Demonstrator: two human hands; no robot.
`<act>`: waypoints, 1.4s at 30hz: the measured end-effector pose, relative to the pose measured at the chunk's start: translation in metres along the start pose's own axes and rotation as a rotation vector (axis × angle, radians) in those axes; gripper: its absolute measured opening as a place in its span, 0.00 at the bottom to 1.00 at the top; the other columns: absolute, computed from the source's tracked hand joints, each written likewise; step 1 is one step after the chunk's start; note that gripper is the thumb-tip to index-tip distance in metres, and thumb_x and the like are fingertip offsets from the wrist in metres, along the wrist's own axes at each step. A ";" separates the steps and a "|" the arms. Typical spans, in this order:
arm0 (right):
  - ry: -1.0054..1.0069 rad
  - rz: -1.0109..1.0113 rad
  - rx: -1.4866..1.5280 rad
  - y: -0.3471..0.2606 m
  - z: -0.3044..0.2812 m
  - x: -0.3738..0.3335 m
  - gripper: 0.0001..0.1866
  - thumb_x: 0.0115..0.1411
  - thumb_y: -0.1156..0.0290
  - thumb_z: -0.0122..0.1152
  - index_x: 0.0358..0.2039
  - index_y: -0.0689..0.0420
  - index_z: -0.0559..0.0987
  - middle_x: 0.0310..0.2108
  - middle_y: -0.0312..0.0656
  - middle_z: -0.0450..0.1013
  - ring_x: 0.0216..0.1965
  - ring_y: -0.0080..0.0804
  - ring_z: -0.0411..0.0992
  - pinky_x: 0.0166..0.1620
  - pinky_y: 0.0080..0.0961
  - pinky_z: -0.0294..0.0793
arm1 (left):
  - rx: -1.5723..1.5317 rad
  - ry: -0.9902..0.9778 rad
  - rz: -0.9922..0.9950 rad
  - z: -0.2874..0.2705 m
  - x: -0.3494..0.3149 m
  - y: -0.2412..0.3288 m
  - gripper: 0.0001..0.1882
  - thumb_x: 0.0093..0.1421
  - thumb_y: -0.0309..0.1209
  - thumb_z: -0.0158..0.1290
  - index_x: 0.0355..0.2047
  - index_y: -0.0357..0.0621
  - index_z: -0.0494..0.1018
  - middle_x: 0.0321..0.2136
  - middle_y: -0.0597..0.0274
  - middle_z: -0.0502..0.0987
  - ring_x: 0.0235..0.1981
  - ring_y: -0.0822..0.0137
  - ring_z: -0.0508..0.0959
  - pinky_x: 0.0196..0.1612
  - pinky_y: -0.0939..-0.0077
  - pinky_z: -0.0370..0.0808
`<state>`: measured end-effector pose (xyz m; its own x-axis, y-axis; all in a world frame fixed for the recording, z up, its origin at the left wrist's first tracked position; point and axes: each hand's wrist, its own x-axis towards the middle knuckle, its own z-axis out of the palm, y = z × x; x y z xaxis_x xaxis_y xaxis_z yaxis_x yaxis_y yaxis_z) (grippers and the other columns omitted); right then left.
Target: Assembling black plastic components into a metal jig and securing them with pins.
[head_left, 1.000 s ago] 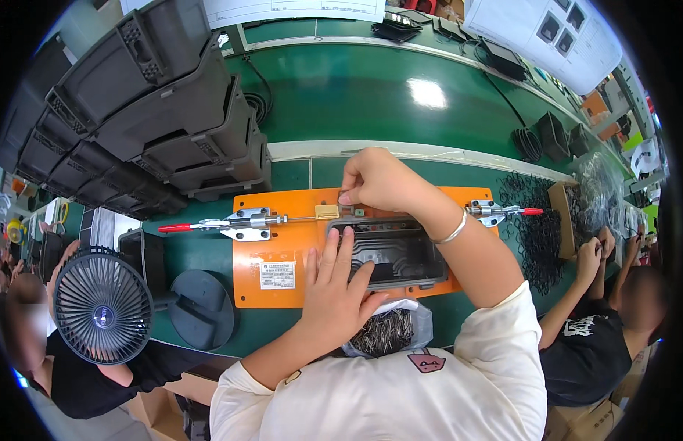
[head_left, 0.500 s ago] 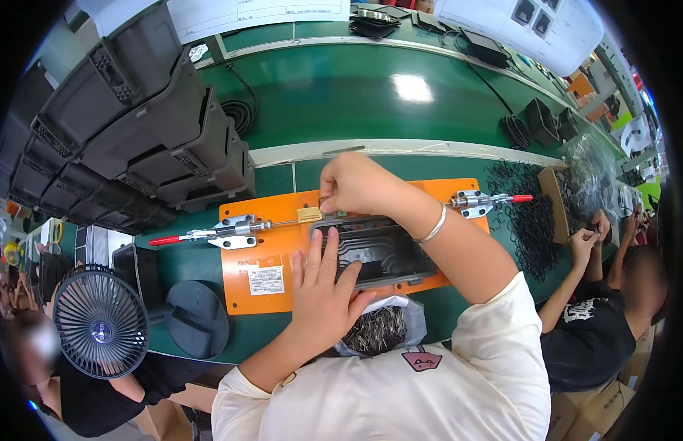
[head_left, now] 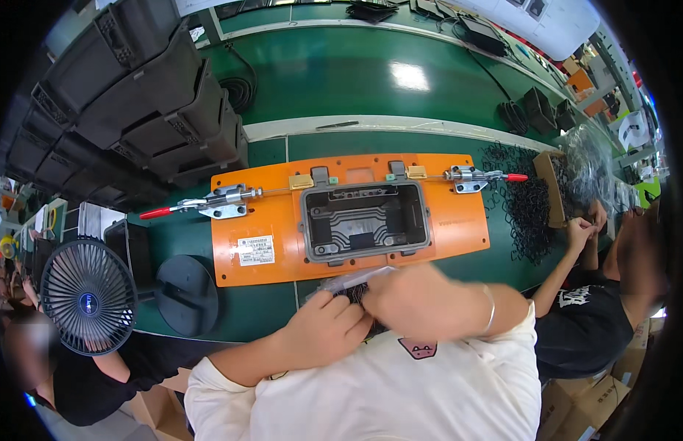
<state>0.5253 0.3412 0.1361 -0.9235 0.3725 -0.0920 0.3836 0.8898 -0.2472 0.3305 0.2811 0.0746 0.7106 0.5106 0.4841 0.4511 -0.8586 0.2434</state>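
A dark grey open housing (head_left: 363, 220) sits in the middle of an orange fixture plate (head_left: 271, 224), with no hand on it. Toggle clamps with red handles stand at the plate's left (head_left: 216, 202) and right (head_left: 473, 176). Close to my chest, a clear plastic bag (head_left: 354, 283) holds small dark parts. My left hand (head_left: 323, 327) is closed on the bag's near edge. My right hand (head_left: 422, 301) is blurred by motion at the bag's right side, and its fingers are hidden.
Stacked black bins (head_left: 135, 95) fill the upper left. A black fan (head_left: 88, 298) and a round black disc (head_left: 185, 294) stand at the left. Black rings (head_left: 525, 213) lie beside a cardboard box (head_left: 551, 187). A co-worker (head_left: 598, 309) sits at the right. The green conveyor belt (head_left: 341, 81) runs behind.
Both my hands have left the housing on the orange plate and drawn back to the plastic bag at my chest. The housing now lies uncovered.
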 end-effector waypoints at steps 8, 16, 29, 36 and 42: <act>0.009 0.167 0.193 -0.010 0.055 -0.019 0.03 0.44 0.75 0.56 0.22 0.57 0.76 0.24 0.38 0.66 0.26 0.31 0.71 0.26 0.26 0.72 | 0.101 -0.383 -0.148 0.004 0.009 0.001 0.04 0.47 0.28 0.50 0.24 0.45 0.74 0.25 0.64 0.68 0.30 0.66 0.68 0.34 0.73 0.62; 0.201 0.048 0.410 0.005 0.040 -0.026 0.05 0.46 0.76 0.61 0.26 0.56 0.80 0.24 0.39 0.70 0.25 0.32 0.72 0.27 0.25 0.73 | -0.209 -0.244 -0.222 -0.005 0.005 -0.008 0.10 0.47 0.27 0.51 0.32 0.42 0.76 0.25 0.63 0.70 0.31 0.64 0.71 0.35 0.71 0.66; 0.759 0.641 0.417 0.132 0.022 -0.014 0.07 0.48 0.81 0.66 0.30 0.62 0.81 0.33 0.41 0.73 0.28 0.27 0.69 0.31 0.21 0.69 | -0.521 0.584 -0.818 -0.030 0.015 -0.109 0.04 0.56 0.18 0.54 0.33 0.33 0.76 0.30 0.60 0.80 0.32 0.71 0.79 0.38 0.81 0.74; 0.838 0.460 0.160 0.108 0.019 -0.014 0.20 0.48 0.78 0.66 0.44 0.64 0.76 0.39 0.48 0.72 0.41 0.44 0.71 0.43 0.33 0.72 | 0.018 0.437 -0.603 -0.012 0.023 -0.128 0.07 0.49 0.22 0.58 0.31 0.41 0.78 0.32 0.58 0.78 0.37 0.55 0.76 0.44 0.63 0.69; 0.805 0.358 0.334 0.095 0.001 0.005 0.17 0.49 0.78 0.66 0.42 0.64 0.77 0.40 0.47 0.72 0.40 0.40 0.72 0.45 0.27 0.72 | 0.244 0.141 -0.588 -0.018 0.012 -0.111 0.17 0.57 0.27 0.53 0.49 0.46 0.74 0.59 0.53 0.64 0.62 0.53 0.62 0.63 0.43 0.49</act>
<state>0.5573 0.4276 0.1110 -0.4190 0.7902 0.4473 0.5047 0.6122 -0.6087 0.2790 0.3812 0.0685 0.2374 0.8671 0.4379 0.8647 -0.3940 0.3114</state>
